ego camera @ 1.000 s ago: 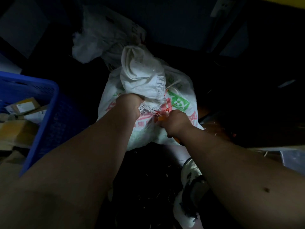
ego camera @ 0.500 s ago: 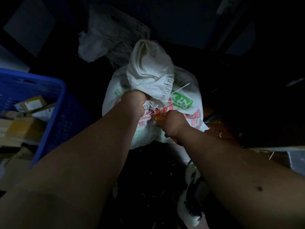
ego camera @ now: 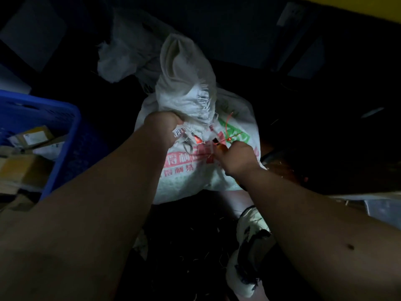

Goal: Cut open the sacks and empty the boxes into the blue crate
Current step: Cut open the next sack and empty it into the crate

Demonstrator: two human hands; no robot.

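- A blue crate (ego camera: 50, 127) stands at the far left, with cardboard boxes (ego camera: 32, 137) lying inside it.
- The left hand (ego camera: 162, 129) grips the bunched, frayed neck of the white woven sack (ego camera: 195, 170), fingers curled tight round the cloth.
- The sack sits in the middle on the dark floor, its neck pulled upright.
- The right hand (ego camera: 236, 159) is closed round an orange-handled cutter (ego camera: 219, 145), its tip at the red tie (ego camera: 227, 129) below the neck.
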